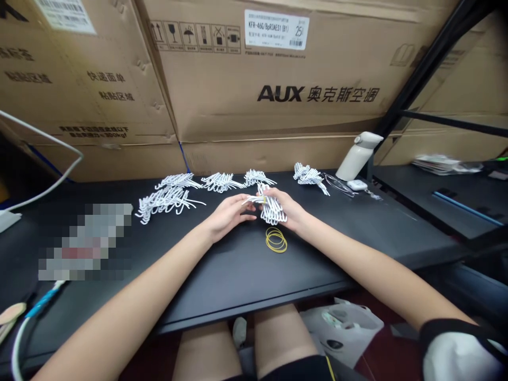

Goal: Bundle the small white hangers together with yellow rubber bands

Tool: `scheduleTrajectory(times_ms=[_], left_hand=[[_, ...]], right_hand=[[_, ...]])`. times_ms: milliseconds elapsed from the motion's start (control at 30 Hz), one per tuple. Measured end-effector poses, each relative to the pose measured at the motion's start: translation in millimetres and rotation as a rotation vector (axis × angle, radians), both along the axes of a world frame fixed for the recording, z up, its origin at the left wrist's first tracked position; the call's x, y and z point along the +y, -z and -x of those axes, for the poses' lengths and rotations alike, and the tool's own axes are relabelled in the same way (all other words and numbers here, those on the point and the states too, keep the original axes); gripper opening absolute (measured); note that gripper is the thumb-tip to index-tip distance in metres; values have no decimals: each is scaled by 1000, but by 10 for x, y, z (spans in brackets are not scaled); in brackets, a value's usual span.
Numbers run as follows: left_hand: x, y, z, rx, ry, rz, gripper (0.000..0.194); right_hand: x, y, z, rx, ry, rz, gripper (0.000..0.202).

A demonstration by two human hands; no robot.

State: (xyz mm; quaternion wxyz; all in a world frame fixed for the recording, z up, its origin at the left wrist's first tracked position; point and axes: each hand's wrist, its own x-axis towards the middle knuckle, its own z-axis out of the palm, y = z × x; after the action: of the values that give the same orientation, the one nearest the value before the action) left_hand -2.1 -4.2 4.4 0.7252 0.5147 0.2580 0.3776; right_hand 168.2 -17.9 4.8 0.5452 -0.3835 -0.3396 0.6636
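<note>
A bundle of white hook-shaped pieces [273, 210] is held over the middle of the black table, with a yellow band around its narrow part. My right hand [289, 209] grips the bundle from the right side. At its left end, my left hand [230, 216] has thumb and fingers closed on the thin white tips. Several loose yellow rubber bands [276, 240] lie on the table just below the bundle. Behind my hands are more piles of white hooks, one at the left [166, 203], one in the centre [222, 182] and one at the right [309, 176].
Large cardboard boxes [278, 74] stand behind the black table [238, 275]. A white bottle [357, 159] and a small white case [357, 185] are at the back right. A blurred flat object [87, 243] with a cable lies left. A plastic bag [349, 328] sits below the table edge.
</note>
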Motion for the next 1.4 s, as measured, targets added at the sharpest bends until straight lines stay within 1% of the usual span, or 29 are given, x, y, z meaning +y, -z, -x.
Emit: scheduleTrajectory(times_ms=[100, 200, 300, 400, 500, 600, 700, 833, 933, 1000, 1167, 1400], left_hand=[[-10, -25, -5, -81, -9, 61, 14], [-21, -47, -6, -113, -16, 72, 12], [-17, -53, 6, -96, -49, 52, 11], [-2, -46, 23, -40, -98, -15, 11], [1, -47, 26, -6, -111, -63, 9], [-12, -59, 11, 12, -110, -68, 8], [-23, -64, -1, 77, -93, -110, 17], [-26, -38, 15, 187, -11, -242, 21], [-14, -15, 39, 237, 60, -250, 25], [1, -9, 54, 271, 71, -256, 28], [34, -27, 71, 318, 0, -345, 33], [35, -30, 48, 274, -94, -363, 29]], right_hand=[[13, -10, -8, 59, -5, 79, 8], [22, -16, -24, 71, 0, 94, 9], [28, -23, -50, -3, 59, 28, 11], [25, -28, -68, -86, 98, -69, 13], [18, -11, -64, -143, 86, -115, 18], [13, 23, -52, -202, 76, -160, 24], [5, 47, -45, -272, 81, -219, 31], [-24, 48, -28, -347, 57, -276, 33], [-52, 35, -7, -349, 23, -275, 32], [-58, 27, -2, -357, 22, -275, 32], [7, 28, -71, -342, 61, -250, 33], [93, 41, -153, -286, 84, -222, 33]])
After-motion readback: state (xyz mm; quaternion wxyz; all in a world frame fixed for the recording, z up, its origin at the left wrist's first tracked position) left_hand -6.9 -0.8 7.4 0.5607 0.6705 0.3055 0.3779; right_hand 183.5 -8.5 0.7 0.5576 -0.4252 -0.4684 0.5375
